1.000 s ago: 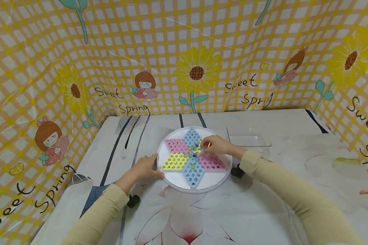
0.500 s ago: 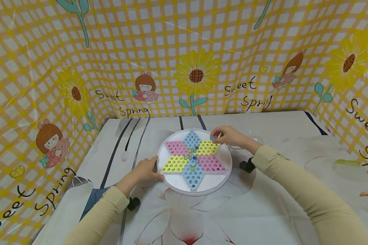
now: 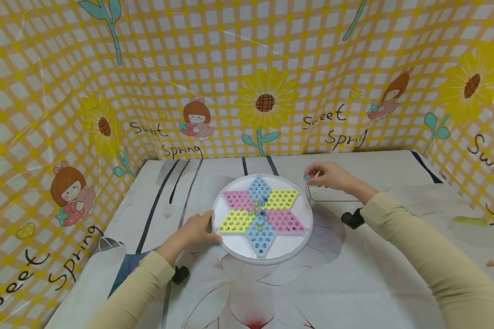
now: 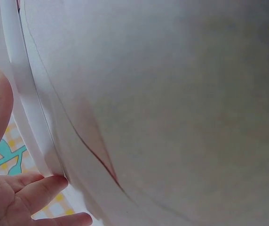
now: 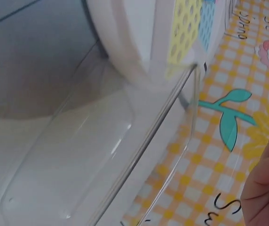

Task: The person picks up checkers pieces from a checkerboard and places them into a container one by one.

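Note:
A round white Chinese checkers board point(image 3: 288, 251) with a blue, pink and yellow star lies on the table. Several glass marbles point(image 3: 262, 213) sit around the star's middle, one of them farther down in the near blue point. My left hand point(image 3: 196, 229) rests against the board's left rim. In the left wrist view its thumb and fingers are extended and spread along the white side wall point(image 4: 24, 94). Off the board's far right, my right hand point(image 3: 332, 176) pinches a blue glass marble point(image 3: 306, 177) between thumb and fingertips, above the near-left corner of a clear plastic tray point(image 5: 87, 155).
The clear tray stands right beside the board's right edge, partly hidden by my right hand in the head view. Black wrist mounts point(image 3: 352, 219) hang under both forearms. A checked cloth with sunflowers point(image 3: 265, 103) rises behind the table, which has a flower-print cover point(image 3: 247, 292).
My right hand has lifted a blue marble from the yellow point near the board's middle and carried it right, past the rim. The left hand has stayed at the left edge.

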Motion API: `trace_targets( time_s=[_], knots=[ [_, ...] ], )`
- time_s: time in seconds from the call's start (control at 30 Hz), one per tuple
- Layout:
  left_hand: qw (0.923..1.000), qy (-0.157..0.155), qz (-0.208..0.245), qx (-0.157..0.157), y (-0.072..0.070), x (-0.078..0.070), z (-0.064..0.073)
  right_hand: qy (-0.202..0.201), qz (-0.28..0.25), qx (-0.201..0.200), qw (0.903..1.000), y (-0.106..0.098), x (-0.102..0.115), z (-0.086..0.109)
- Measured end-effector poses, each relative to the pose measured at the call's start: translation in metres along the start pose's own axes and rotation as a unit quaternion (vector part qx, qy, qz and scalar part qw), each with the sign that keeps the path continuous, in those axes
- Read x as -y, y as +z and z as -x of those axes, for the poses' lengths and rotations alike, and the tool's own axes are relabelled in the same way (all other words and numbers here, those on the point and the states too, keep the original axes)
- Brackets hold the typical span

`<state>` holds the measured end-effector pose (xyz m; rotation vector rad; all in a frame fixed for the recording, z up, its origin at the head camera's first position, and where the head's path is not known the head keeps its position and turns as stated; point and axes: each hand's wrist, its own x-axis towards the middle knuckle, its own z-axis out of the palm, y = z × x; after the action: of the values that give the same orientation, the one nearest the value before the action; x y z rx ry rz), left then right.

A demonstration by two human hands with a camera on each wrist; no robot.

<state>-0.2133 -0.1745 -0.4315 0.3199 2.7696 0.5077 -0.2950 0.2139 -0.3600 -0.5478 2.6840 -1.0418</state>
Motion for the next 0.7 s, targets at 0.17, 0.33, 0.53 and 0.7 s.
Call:
trace_targets(
  time_s=[0.17, 0.33, 0.53, 0.7],
  knots=[
    [1.0, 0.001, 0.003, -0.001, 0.0, 0.0, 0.0, 0.015, -0.01, 0.0, 0.9998, -0.009, -0.01, 0.005],
    [1.0, 0.001, 0.005, -0.002, 0.001, 0.001, 0.0, 0.025, -0.017, 0.003, 0.9995, -0.015, -0.017, 0.011],
    [1.0, 0.002, 0.004, -0.004, 0.001, 0.001, 0.0, 0.027, -0.018, 0.005, 0.9995, -0.018, -0.028, 0.014],
    [1.0, 0.001, 0.006, -0.003, 0.001, 0.001, 0.0, 0.038, -0.018, 0.005, 0.9991, -0.02, -0.041, 0.015]
  ],
)
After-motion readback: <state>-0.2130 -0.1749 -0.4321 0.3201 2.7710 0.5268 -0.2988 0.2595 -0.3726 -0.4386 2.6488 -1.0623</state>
